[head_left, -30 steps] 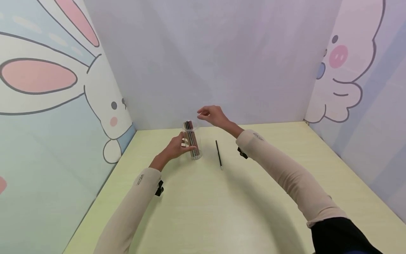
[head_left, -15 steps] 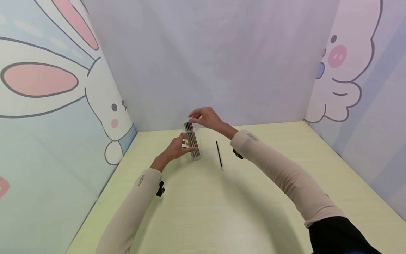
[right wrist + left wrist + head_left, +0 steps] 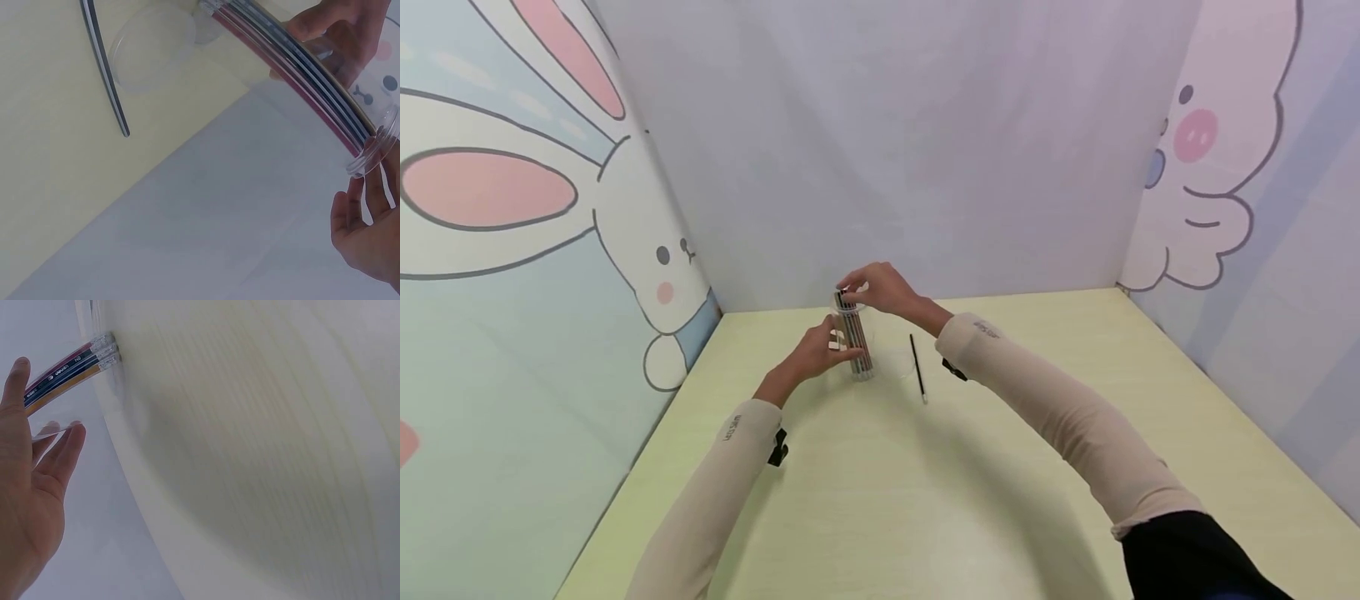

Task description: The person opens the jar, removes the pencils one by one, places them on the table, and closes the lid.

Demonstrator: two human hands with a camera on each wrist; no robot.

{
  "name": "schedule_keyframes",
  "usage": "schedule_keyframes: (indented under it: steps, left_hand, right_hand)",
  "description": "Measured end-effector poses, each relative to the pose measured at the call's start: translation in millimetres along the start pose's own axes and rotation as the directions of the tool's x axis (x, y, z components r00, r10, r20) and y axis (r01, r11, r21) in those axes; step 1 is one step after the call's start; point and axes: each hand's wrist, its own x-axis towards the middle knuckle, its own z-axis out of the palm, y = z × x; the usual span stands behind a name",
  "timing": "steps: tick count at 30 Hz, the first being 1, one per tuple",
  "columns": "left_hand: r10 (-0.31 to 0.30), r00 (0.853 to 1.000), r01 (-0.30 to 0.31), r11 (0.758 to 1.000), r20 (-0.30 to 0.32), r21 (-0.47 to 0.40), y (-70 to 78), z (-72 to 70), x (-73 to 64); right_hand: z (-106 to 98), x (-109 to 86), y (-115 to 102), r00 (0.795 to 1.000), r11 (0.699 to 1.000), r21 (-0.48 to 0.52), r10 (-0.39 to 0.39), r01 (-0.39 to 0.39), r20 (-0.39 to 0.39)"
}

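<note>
Head view: L hand (image 3: 811, 351) holds a clear jar (image 3: 355, 167) of pencils (image 3: 858, 337) on the pale table (image 3: 850, 492), thumb and fingers spread round its side. R hand (image 3: 882, 288) is at the jar's mouth, fingers bent, one fingertip up against the pencil ends; can't tell if it pinches any. Writing: L sleeve (image 3: 718, 483) has small dark print, looks like "Let's Slim"; R sleeve (image 3: 1052, 400) has similar print near the cuff, too blurred to read. L wrist cam: dark pencil (image 3: 70, 369) w/ small white lettering, not legible for sure, btwn a red one and an orange-yellow one. Loose black pencil (image 3: 918, 368) lies on the table, R of the jar, w/ clear round lid (image 3: 155, 47) just beside it.
</note>
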Motion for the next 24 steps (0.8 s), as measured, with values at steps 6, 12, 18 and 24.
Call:
schedule_keyframes:
  steps: [6,12,18,24]
  left_hand:
    - [0.021,1.000,-0.021,1.000,-0.004,-0.008,-0.2,-1.7,2.8]
    - [0.001,1.000,-0.001,0.999,-0.014,-0.032,3.2,-2.0,0.8]
    - [-0.006,1.000,0.005,0.999,-0.009,-0.034,3.9,0.7,-1.7]
    - [0.010,1.000,-0.010,0.999,-0.006,-0.031,4.0,3.5,-3.8]
  right_hand:
    - [-0.8,2.5,-2.3,1.000,1.000,-0.002,0.001,-0.001,0.012]
    - [-1.9,2.6,-4.4,0.999,0.999,-0.008,-0.033,0.033,0.008]
    - [2.9,1.6,0.8,0.999,1.000,0.008,-0.030,0.030,-0.019]
    - [6.2,-2.4,3.4,0.999,1.000,0.025,-0.017,0.017,-0.029]
